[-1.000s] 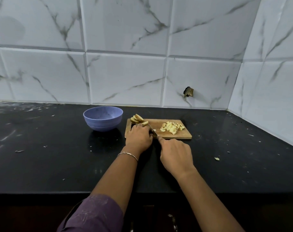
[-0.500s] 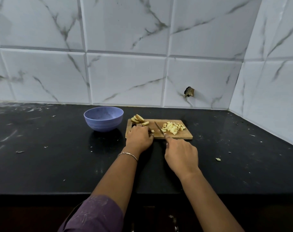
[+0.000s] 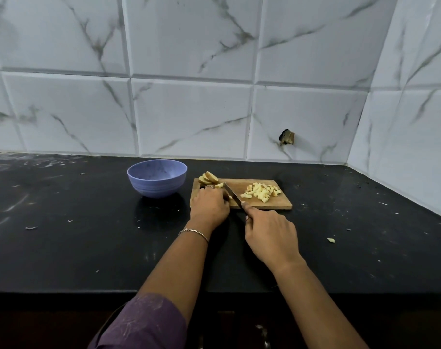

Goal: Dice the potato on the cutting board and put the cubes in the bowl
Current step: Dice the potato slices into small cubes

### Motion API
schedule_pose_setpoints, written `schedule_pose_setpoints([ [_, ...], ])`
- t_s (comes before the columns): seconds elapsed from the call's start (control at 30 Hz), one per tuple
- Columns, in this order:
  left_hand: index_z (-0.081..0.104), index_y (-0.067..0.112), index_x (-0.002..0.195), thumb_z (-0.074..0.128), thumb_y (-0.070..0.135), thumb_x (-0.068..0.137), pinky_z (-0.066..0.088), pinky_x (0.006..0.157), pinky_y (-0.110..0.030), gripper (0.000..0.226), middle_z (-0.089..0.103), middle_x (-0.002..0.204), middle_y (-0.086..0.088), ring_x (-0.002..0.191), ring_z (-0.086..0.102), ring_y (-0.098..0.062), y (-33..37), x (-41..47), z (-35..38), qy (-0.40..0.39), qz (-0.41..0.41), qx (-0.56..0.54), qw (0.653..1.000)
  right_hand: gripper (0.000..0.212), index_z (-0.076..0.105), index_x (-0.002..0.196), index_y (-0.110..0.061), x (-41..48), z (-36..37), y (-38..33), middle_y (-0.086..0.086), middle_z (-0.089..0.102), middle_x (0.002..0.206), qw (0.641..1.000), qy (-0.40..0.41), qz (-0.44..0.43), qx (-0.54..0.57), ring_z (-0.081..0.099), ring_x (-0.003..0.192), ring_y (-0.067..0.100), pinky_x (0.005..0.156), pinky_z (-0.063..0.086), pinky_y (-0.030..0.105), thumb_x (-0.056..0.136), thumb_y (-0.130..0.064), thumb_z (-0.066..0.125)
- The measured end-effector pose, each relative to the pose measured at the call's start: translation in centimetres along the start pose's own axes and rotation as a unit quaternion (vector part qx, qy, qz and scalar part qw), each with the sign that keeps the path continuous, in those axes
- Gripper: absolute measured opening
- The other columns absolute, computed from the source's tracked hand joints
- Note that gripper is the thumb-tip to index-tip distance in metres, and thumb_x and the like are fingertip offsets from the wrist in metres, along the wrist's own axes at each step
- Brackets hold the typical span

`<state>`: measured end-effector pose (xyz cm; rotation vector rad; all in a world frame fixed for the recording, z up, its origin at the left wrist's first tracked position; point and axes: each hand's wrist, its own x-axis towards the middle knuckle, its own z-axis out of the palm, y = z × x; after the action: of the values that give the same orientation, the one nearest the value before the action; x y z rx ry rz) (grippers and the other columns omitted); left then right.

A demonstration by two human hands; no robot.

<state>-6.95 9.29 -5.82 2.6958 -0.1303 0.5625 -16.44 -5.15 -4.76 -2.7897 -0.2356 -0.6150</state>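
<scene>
Head camera: At a black countertop (image 3: 88, 235), a person diced potato on a wooden cutting board (image 3: 277, 204). The left hand (image 3: 209, 206) sat at the board's left end, fingers curled down over pale potato strips (image 3: 220, 185) and pinning them. How the strips' long axis ran could not be made out, as the hand hid most of them. The right hand (image 3: 267, 235), just off the board's near edge, was wrapped round the handle of a knife (image 3: 232, 193). Its blade slanted away and to the left, and lay close against the left hand's fingers. Uncut slices (image 3: 209, 178) were stacked at the far left corner, just behind that hand. A heap of finished cubes (image 3: 261, 192) lay at the right end, nearer the knife hand. The blue bowl (image 3: 155, 186) stood apart from the board on its left, nearer the left hand, so the cubes looked set to cross the whole board to reach it.
</scene>
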Motion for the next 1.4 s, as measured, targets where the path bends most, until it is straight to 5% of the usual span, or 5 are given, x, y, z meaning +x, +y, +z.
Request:
schedule_pose_setpoints([
  [0.67,0.069,0.022,0.116,0.05,0.027,0.092,0.042,0.103,-0.04,0.031,0.064,0.118,-0.008,0.115,0.054,-0.025,-0.3,0.3,0.5,-0.005,0.003,0.023,1.0,0.05,0.035,0.153,-0.033,0.9,-0.2,-0.1,-0.005,0.067,0.104,0.999,-0.034,-0.021,-0.02,0.062,0.094,0.014,0.074,0.049,0.03,0.104,-0.024,0.044],
  [0.83,0.068,0.022,0.118,0.05,0.026,0.092,0.041,0.105,-0.04,0.032,0.063,0.119,-0.008,0.115,0.053,-0.025,-0.2,0.3,0.5,-0.004,0.003,0.029,1.0,0.056,0.027,0.155,-0.033,0.4,0.5,-0.5,-0.007,0.057,0.084,0.996,-0.035,-0.035,-0.081,0.06,0.08,0.014,0.062,0.04,0.029,0.104,-0.02,0.044],
  [1.1,0.068,0.02,0.12,0.049,0.029,0.095,0.039,0.106,-0.039,0.033,0.06,0.123,-0.009,0.122,0.047,-0.025,0.1,-0.2,0.3,0.004,-0.008,0.023,1.0,0.056,0.027,0.155,-0.036,0.5,0.4,0.1,-0.007,0.054,0.085,0.995,-0.022,0.022,-0.092,0.051,0.073,0.013,0.06,0.038,0.028,0.104,-0.019,0.043],
  [1.4,0.065,0.009,0.122,0.052,0.005,0.092,0.045,0.102,-0.036,0.033,0.056,0.132,-0.012,0.119,0.054,-0.027,-0.1,-0.2,-0.7,0.077,-0.098,-0.105,0.987,0.047,0.033,0.15,-0.047,-0.6,-0.5,0.5,-0.009,0.063,0.093,1.0,-0.004,-0.015,-0.015,0.059,0.083,0.01,0.068,0.046,0.026,0.104,-0.039,0.038],
])
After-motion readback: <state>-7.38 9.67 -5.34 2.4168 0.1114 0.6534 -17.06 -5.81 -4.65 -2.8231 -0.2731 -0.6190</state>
